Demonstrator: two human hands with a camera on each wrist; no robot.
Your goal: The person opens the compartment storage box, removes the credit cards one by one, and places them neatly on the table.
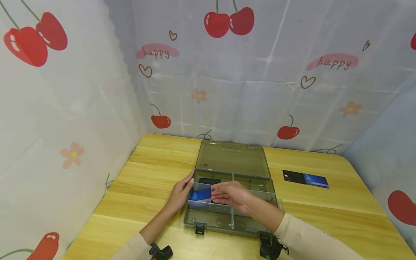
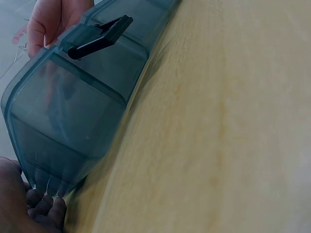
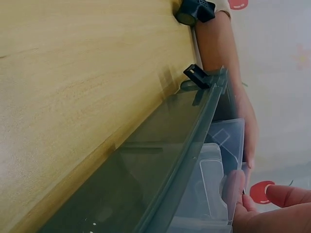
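Observation:
A translucent grey-green storage box (image 1: 209, 218) with compartments lies with its lid (image 1: 232, 157) folded back. My left hand (image 1: 179, 191) grips the box's left side, thumb at the rim; in the left wrist view its fingers (image 2: 43, 206) curl against the outer wall. A blue card (image 1: 200, 195) sits between clear dividers in a left compartment. My right hand (image 1: 232, 195) reaches into the box beside this card, its fingers fairly straight and pointing left. In the right wrist view, the fingers are by a clear divider (image 3: 228, 136); what the fingertips touch is partly hidden.
Two cards, one black (image 1: 294, 177) and one blue (image 1: 316, 181), lie side by side on the wooden table (image 1: 156, 159) right of the box. A dark item (image 1: 209, 181) lies in the rear left compartment. Black latches (image 1: 199, 229) stick out at the box's front. A printed curtain surrounds the table.

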